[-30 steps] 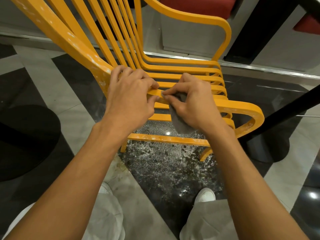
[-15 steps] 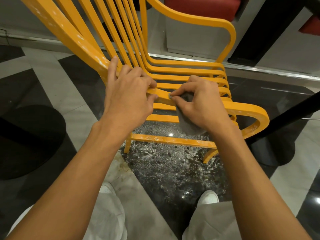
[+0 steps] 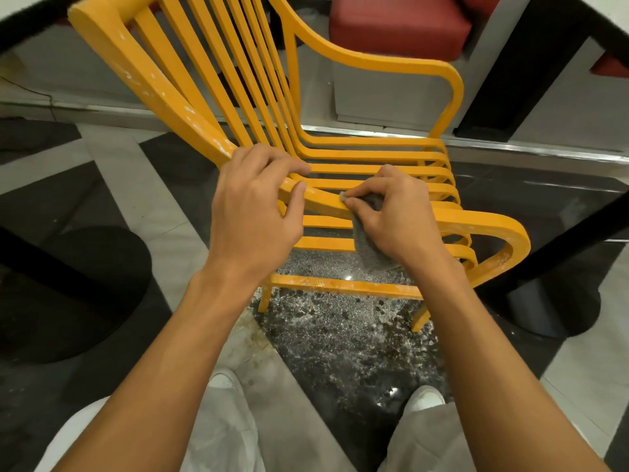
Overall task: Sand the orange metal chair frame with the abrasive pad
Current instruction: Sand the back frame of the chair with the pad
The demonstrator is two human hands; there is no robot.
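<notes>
The orange metal chair frame (image 3: 357, 66) stands on the floor in front of me, its slatted back to the left and its seat slats running right. White scuffs mark its near side rail and front corner. My left hand (image 3: 255, 212) grips the near rail where back and seat meet, fingers over the top and thumb underneath. Just to its right my right hand (image 3: 394, 223) pinches a grey abrasive pad (image 3: 371, 250) against the same rail, and the pad's lower part hangs below my palm.
Pale dust speckles the dark floor tile (image 3: 340, 335) under the chair. Black round table bases stand at the left (image 3: 68, 294) and right (image 3: 551, 301). A red cushioned seat (image 3: 398, 25) is behind the chair. My white shoes (image 3: 425, 396) and grey trousers are at the bottom.
My right hand with the pad has slid a little right along the rail, widening the gap to my left hand. The view has tilted up, showing more of the chair's back.
</notes>
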